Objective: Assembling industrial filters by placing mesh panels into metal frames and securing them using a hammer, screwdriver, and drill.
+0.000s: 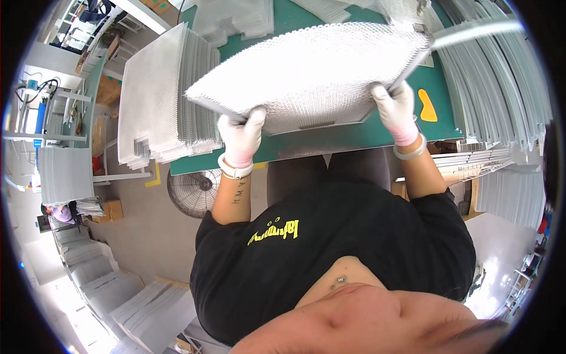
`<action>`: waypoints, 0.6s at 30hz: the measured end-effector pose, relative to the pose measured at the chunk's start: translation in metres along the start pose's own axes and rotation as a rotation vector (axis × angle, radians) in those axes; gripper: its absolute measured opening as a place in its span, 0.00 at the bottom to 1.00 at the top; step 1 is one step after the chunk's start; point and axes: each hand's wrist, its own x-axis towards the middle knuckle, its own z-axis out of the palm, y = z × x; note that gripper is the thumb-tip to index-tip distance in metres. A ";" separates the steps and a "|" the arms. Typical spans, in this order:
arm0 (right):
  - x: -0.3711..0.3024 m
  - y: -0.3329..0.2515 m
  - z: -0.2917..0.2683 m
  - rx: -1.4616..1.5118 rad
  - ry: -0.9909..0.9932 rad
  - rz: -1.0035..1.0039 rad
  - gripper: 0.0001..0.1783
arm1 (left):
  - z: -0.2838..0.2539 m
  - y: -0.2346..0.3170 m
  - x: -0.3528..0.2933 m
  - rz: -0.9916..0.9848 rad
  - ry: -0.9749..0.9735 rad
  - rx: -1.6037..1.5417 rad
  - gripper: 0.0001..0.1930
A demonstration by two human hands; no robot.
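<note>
A large silvery mesh panel (312, 71) with a honeycomb texture is held above the green table (359, 133), tilted with its near edge toward me. My left hand (242, 133), in a white glove, grips the panel's near left edge. My right hand (396, 109), also gloved in white, grips the near right edge. Both thumbs lie on top of the panel. Each wrist wears a pale bracelet.
A tall stack of similar mesh sheets (159, 94) leans at the table's left. Long pale metal strips (501, 76) lie fanned out on the right. An orange scraper (427, 106) rests on the table. A floor fan (191, 192) stands below the table edge. More sheet stacks (65, 174) lie far left.
</note>
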 end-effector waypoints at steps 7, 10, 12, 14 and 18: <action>0.012 -0.009 -0.015 0.040 -0.069 0.071 0.18 | -0.007 0.007 0.024 -0.265 -0.124 -0.089 0.21; 0.041 -0.047 -0.020 0.084 -0.061 -0.110 0.17 | -0.014 0.048 0.052 0.029 -0.106 -0.213 0.16; 0.050 -0.078 -0.026 0.046 -0.041 -0.039 0.15 | -0.034 0.057 0.045 0.004 -0.015 -0.236 0.13; 0.049 -0.088 -0.014 -0.153 -0.137 -0.292 0.19 | -0.022 0.071 0.050 0.173 -0.084 -0.128 0.15; 0.022 -0.076 -0.005 0.078 -0.006 -0.378 0.22 | -0.003 0.071 0.025 0.285 -0.089 -0.286 0.05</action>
